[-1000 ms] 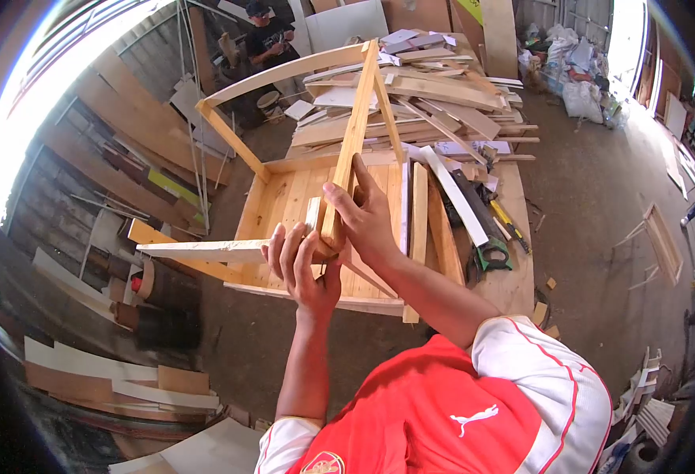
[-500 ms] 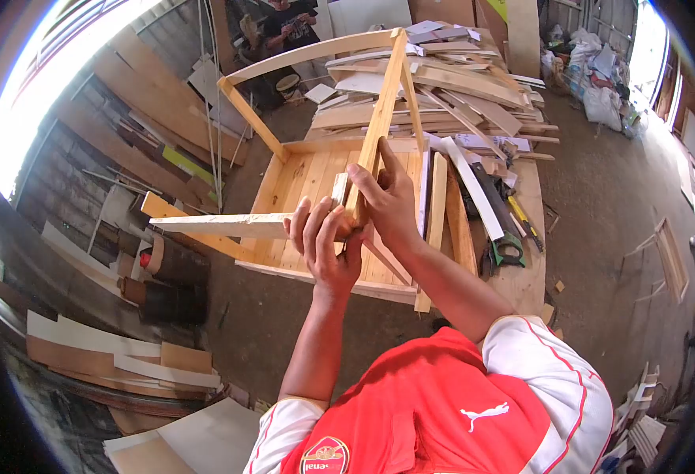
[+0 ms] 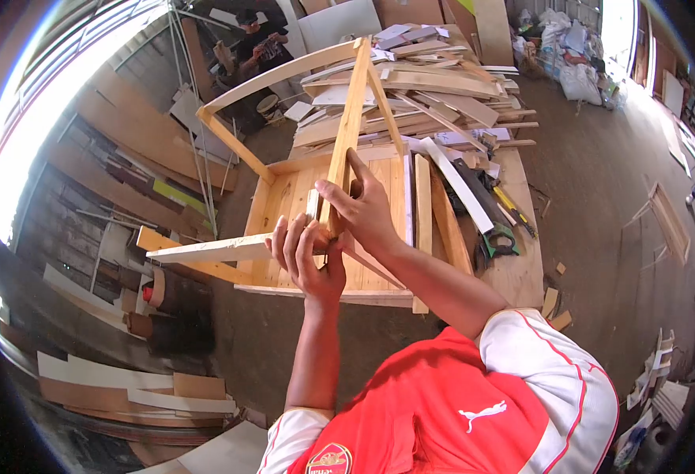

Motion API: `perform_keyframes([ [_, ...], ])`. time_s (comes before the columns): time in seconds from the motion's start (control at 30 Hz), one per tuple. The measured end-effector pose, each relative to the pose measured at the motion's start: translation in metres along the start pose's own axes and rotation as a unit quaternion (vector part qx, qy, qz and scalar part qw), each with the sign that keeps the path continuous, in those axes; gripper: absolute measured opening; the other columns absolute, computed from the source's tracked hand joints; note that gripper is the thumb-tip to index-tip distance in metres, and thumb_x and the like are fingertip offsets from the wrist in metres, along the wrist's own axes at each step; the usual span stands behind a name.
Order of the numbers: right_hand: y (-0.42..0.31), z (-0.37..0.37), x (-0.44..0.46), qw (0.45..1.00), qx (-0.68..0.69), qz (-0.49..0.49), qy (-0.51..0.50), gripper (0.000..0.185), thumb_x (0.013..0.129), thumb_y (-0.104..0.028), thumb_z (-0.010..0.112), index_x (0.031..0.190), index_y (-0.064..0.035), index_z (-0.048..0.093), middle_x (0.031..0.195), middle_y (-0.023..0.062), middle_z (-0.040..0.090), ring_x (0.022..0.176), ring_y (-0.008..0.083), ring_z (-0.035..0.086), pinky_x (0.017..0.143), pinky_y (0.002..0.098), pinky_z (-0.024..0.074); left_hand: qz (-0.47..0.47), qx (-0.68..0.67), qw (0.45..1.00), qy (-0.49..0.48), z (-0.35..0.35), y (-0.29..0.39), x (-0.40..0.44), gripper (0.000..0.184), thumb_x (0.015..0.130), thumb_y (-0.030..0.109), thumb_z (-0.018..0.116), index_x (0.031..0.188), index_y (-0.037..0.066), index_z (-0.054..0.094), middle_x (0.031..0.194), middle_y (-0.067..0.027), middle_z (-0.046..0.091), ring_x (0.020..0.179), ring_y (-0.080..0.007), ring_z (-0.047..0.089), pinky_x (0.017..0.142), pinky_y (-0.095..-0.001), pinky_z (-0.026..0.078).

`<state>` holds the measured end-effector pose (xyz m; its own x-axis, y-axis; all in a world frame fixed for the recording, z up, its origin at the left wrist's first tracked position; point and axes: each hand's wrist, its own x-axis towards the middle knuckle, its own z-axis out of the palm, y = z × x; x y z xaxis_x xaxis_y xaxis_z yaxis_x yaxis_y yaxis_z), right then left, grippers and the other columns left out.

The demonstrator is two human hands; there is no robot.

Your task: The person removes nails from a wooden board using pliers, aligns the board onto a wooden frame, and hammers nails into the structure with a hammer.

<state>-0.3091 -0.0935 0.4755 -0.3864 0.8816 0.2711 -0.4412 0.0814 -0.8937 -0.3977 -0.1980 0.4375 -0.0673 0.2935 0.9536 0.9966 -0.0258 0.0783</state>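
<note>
A pale wooden furniture frame (image 3: 245, 272) with a slatted panel (image 3: 288, 197) stands in front of me, legs and rails rising from it. My left hand (image 3: 313, 257) is closed around the near corner, its fingers over the end of a rough-edged wooden rail (image 3: 221, 248). My right hand (image 3: 367, 207) grips the long wooden rail (image 3: 351, 114) that runs away from me, just beside that corner. A short wood block (image 3: 313, 203) shows at the inside of the joint. My fingers and palms partly hide the joint itself.
A workbench (image 3: 517, 272) on the right carries a heap of wood offcuts (image 3: 411, 87), a green-handled handsaw (image 3: 499, 243) and a yellow tool (image 3: 509, 207). Boards (image 3: 126, 387) lie at the lower left. Another person (image 3: 264, 47) is at the back.
The view has shifted, so the frame and both hands appear slightly farther left. My hands keep about the same hold at the corner.
</note>
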Motion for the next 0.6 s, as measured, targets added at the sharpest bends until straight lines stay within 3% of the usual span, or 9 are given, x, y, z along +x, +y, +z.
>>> perform_keyframes([
  [0.3, 0.011, -0.002, 0.005, 0.999, -0.042, -0.012, 0.003, 0.093, 0.086, -0.037, 0.079, 0.150, 0.0143, 0.034, 0.103, 0.0239, 0.072, 0.088, 0.0198, 0.071, 0.074, 0.0322, 0.0561, -0.001, -0.007, 1.000, -0.002, -0.002, 0.003, 0.001, 0.042, 0.097, 0.040, 0.068, 0.124, 0.009, 0.060, 0.134, -0.0085, 0.062, 0.137, -0.0364, 0.048, 0.120, -0.0564, 0.024],
  [0.5, -0.001, -0.002, 0.002, 0.998, -0.055, -0.001, -0.002, 0.092, 0.087, -0.033, 0.078, 0.150, 0.0152, 0.032, 0.105, 0.0237, 0.072, 0.088, 0.0199, 0.071, 0.075, 0.0322, 0.0562, -0.015, -0.009, 1.000, -0.008, -0.002, 0.004, 0.001, 0.042, 0.097, 0.041, 0.067, 0.125, 0.010, 0.060, 0.134, -0.0085, 0.062, 0.137, -0.0366, 0.048, 0.120, -0.0565, 0.024],
  [0.6, 0.005, -0.002, 0.003, 0.999, -0.048, -0.019, 0.006, 0.090, 0.088, -0.032, 0.078, 0.151, 0.0137, 0.033, 0.105, 0.0220, 0.072, 0.088, 0.0195, 0.071, 0.075, 0.0318, 0.0562, -0.013, -0.037, 0.999, -0.011, -0.002, 0.001, -0.001, 0.040, 0.095, 0.033, 0.070, 0.129, 0.013, 0.060, 0.136, -0.0070, 0.060, 0.140, -0.0346, 0.044, 0.122, -0.0578, 0.017],
])
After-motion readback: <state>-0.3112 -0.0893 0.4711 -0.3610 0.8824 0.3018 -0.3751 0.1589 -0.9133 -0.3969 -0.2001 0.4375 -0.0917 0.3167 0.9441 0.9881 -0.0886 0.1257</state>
